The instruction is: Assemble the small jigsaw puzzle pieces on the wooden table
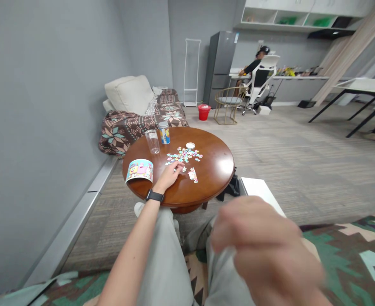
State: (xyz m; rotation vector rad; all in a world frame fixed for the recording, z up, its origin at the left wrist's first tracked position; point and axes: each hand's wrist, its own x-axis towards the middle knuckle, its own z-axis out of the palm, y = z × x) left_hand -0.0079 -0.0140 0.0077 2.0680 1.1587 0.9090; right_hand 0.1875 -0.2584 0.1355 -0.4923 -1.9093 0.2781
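My left hand [171,174] rests on the round brown table, its fingers apart and loosely bent at the near edge of a pile of jigsaw pieces [183,156]. Right of its fingertips lies a small joined section of puzzle [193,174]. My right hand [260,242] is raised close to the camera, off the table, blurred, with its fingers curled in; anything inside it is hidden. A curved picture sheet [139,170] with cartoon figures stands left of my left hand. Behind it are a clear glass [152,142] and a printed can [164,134].
A small white round lid [190,145] lies behind the pieces on the table [213,170]. Beyond are a covered sofa [136,114], a red bucket [203,112] and a gold-framed chair [228,104]. A person [254,66] sits at the far counter. A white box [260,191] stands right of the table.
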